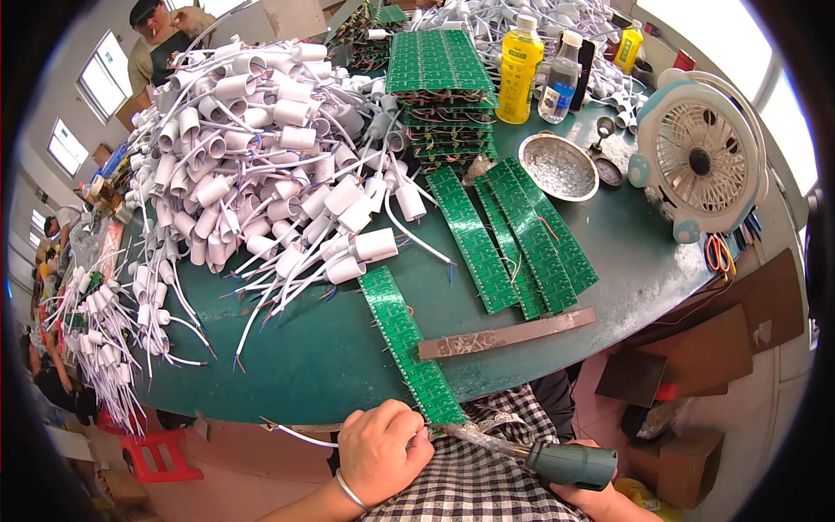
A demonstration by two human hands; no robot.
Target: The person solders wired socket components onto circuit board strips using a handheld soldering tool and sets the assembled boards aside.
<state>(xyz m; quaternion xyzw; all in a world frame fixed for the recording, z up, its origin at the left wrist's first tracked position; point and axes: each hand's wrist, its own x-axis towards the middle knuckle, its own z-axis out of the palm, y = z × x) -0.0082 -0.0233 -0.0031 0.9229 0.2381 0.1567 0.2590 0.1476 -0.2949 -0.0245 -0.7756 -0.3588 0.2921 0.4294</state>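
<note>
**My left hand (383, 452) closed on a white cable (300, 432), my right hand (591, 498) round a soldering iron (570, 465)**

My left fingers are curled in tight, and the white cable runs out to their left, its bared end pointing away from me. What the fingertips themselves pinch is hidden, so I cannot tell whether they also grip the green board (404, 344) in front of them. That board stretches away from my left fingers over the table (304, 374), its near end right beside them, past the table's edge. A bracelet (350, 491) circles my left wrist.

My right fingers wrap the dark green handle of the iron from below, partly hidden by it. The iron's tip points left, toward my left fingers, and reaches the near end of the board; I cannot tell whether they touch.

Below both hands lies a checked cloth (461, 487). Ahead of my right fingers, a brown bar (509, 333) lies across the table, with loose boards (472, 239) beyond it and a tall stack of boards (439, 65) farther off. Ahead and left of my left fingers rises a heap of white sockets (261, 157). Well beyond my right fingers stand a metal bowl (570, 197), a yellow bottle (519, 71) and a fan (701, 161).
</note>
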